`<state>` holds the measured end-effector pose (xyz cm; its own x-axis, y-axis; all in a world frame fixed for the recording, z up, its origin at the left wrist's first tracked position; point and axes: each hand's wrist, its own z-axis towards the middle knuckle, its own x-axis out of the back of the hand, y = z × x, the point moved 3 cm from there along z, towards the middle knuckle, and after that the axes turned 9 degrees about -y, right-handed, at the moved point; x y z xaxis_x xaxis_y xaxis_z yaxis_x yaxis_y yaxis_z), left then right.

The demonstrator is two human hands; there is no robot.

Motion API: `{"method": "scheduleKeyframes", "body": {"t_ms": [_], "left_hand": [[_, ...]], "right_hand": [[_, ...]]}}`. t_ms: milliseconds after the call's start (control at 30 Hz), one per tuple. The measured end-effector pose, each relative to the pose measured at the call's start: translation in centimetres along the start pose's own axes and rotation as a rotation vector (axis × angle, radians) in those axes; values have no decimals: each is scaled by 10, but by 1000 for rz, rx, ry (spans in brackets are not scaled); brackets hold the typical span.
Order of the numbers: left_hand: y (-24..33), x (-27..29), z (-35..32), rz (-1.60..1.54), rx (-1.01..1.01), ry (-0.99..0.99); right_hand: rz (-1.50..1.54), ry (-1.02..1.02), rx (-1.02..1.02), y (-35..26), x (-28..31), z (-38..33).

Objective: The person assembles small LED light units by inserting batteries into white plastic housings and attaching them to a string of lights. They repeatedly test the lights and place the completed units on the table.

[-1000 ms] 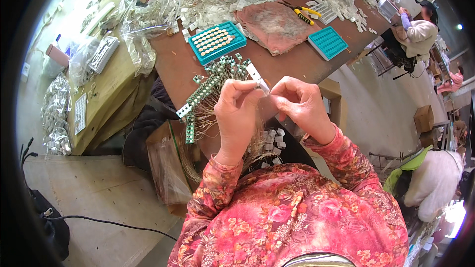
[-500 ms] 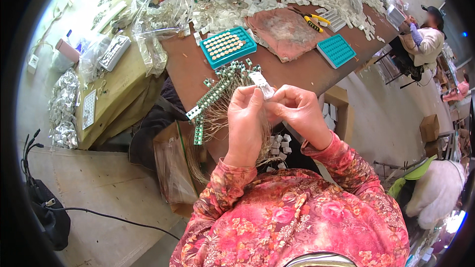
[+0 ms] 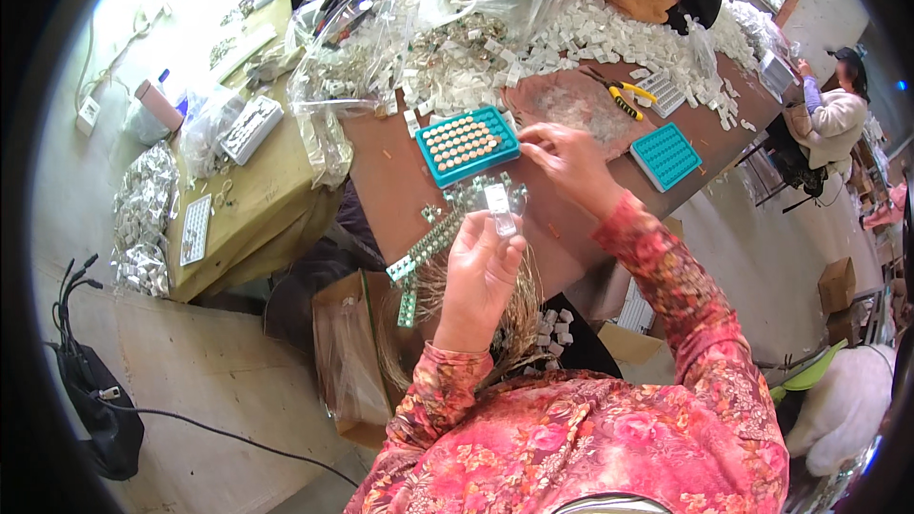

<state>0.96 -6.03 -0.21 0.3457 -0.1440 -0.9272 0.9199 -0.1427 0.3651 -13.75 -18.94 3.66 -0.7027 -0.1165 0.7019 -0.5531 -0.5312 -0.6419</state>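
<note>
My left hand (image 3: 479, 271) is closed on a small white plastic casing (image 3: 499, 202), held upright between thumb and fingertips. Behind the casing lie strips of green circuit boards (image 3: 430, 246) with a bundle of thin tan wires (image 3: 519, 309) trailing off the table edge. My right hand (image 3: 576, 167) reaches forward, its thumb and fingertips drawn together at the right edge of a teal tray (image 3: 464, 171). Anything small between those fingertips cannot be made out. Rows of pale round discs (image 3: 457, 145) fill much of the tray; its far right part shows bare holes.
A second teal tray (image 3: 665, 157) lies to the right, near yellow-handled pliers (image 3: 628, 103) and a worn reddish cloth (image 3: 562, 105). White casings (image 3: 609, 38) are heaped at the back. Below the table edge stands a cardboard box (image 3: 347, 352). Another person (image 3: 833, 119) sits far right.
My right hand has left the white casing and moved forward to the teal tray. My left hand now holds the casing alone. The view has shifted slightly.
</note>
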Motion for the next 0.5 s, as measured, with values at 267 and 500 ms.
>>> {"method": "scheduleKeyframes", "body": {"t_ms": [267, 500], "left_hand": [[-14, 21, 22, 177, -136, -22], [-16, 32, 23, 17, -106, -26]], "right_hand": [[-196, -69, 199, 37, -44, 83], [-176, -157, 131, 41, -48, 97]]}}
